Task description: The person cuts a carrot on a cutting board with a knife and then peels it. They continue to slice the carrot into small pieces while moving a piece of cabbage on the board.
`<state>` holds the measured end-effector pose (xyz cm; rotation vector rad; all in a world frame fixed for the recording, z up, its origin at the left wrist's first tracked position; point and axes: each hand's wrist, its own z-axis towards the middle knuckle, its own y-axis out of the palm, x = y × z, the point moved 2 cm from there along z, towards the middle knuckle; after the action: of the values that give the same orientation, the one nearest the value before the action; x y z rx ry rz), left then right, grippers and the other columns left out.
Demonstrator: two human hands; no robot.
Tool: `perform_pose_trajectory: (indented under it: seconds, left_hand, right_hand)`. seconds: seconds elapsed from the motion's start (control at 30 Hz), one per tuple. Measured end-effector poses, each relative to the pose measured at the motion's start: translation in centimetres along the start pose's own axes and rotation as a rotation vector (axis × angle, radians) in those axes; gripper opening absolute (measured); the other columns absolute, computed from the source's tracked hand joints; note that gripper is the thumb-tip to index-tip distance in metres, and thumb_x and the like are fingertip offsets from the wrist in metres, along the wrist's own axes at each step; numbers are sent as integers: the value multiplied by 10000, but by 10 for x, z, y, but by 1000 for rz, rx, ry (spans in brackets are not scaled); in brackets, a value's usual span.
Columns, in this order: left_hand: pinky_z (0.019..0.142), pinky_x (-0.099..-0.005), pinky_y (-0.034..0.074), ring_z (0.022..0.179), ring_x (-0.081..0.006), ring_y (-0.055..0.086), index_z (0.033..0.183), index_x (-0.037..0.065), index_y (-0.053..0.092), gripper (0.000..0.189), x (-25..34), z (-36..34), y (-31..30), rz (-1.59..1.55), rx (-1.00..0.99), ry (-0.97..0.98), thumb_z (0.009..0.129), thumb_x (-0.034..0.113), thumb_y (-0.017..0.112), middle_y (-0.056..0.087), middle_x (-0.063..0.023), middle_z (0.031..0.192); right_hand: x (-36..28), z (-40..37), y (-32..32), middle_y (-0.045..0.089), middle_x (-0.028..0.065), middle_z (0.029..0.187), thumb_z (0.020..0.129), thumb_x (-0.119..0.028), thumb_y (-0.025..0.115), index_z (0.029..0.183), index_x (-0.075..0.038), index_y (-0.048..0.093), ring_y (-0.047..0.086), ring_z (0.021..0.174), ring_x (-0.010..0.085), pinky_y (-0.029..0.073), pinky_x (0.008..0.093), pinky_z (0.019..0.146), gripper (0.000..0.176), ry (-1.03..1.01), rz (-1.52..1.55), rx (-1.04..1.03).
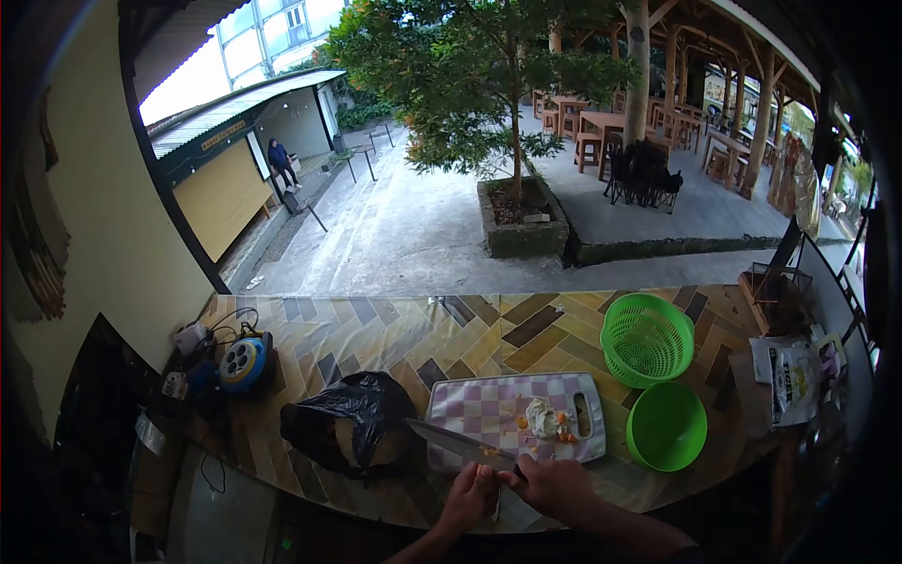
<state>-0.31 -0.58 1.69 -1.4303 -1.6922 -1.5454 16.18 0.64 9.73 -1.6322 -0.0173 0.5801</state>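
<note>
My right hand is closed round the handle of a large kitchen knife, whose blade points left over the front of a cutting board. Close beside it, my left hand has its fingers curled together near the handle end of the blade; what they hold, if anything, is too small to make out. The board has a pink and white checked surface. On its right half lie a whitish crumpled piece and small orange bits. More orange crumbs are near the blade.
A black plastic bag with something tan inside sits left of the board. To the right are a green colander and a green bowl. A cable reel is at left, a plastic packet at far right. A person is outside.
</note>
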Motion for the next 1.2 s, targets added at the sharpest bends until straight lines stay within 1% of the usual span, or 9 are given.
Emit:
perform_pose_trajectory:
  seconds: [0.23,0.33,0.47,0.57,0.6,0.7,1.07,1.17,1.2]
  left_hand:
    - [543,-253,433,630,-109,529,1093,41,495,211,6,-3,12,-11,72,-53,1027,232,431,655,-94,882]
    - [567,-243,442,666,-109,544,1095,15,493,221,-4,4,0,-25,-75,-88,1022,218,447,681,-135,1019]
    - [469,-241,340,524,-76,434,955,27,535,244,-4,-1,2,76,19,-16,1017,260,496,485,9,646]
    - [463,-239,335,516,-70,417,921,40,525,236,-31,10,-17,-27,-64,-78,1011,257,507,470,14,649]
    - [463,-235,334,515,-76,412,1007,37,524,218,-41,13,-23,-20,-40,-67,1013,253,494,469,13,663]
    - [465,-236,338,516,-88,429,1131,38,498,225,7,-4,13,-301,-9,-93,1023,230,459,483,4,682]
    - [495,-255,444,574,-109,510,1203,56,476,240,-39,14,-14,-7,-172,-55,1042,224,416,532,-26,792]
    - [493,-249,422,561,-106,490,1171,64,486,221,-14,5,6,-166,-104,-155,1028,230,449,516,-14,776]
    - [492,-246,412,558,-104,482,1156,68,490,214,-10,4,9,-232,-76,-198,1023,234,461,509,-10,770]
  right_hand:
    - [9,-8,17,623,139,647,955,-567,429,848,-79,547,655,618,343,502,462,515,513,3,37,4]
    - [11,-11,19,625,139,647,949,-586,420,854,-76,547,656,645,353,502,470,541,535,7,113,4]
    - [14,-13,20,631,154,666,943,-614,402,873,-67,549,654,673,369,497,486,555,571,67,142,-72]
    - [8,-15,17,636,170,682,950,-587,423,915,-60,558,653,687,386,502,490,582,545,86,218,-73]
    - [9,-16,19,642,174,694,948,-580,436,931,-58,560,654,698,392,506,491,594,536,87,256,-60]
    - [14,-17,31,657,185,733,941,-558,477,977,-54,564,658,728,406,517,493,626,513,102,346,-20]
    - [19,-29,40,672,209,814,931,-520,532,1070,-58,549,653,787,431,521,505,648,483,117,447,67]
    - [32,-33,59,652,156,721,972,-507,474,1056,-52,550,653,637,347,501,425,554,470,7,467,161]
    - [36,-33,71,622,123,689,985,-503,447,1039,-53,553,615,591,290,471,384,526,466,43,695,130]
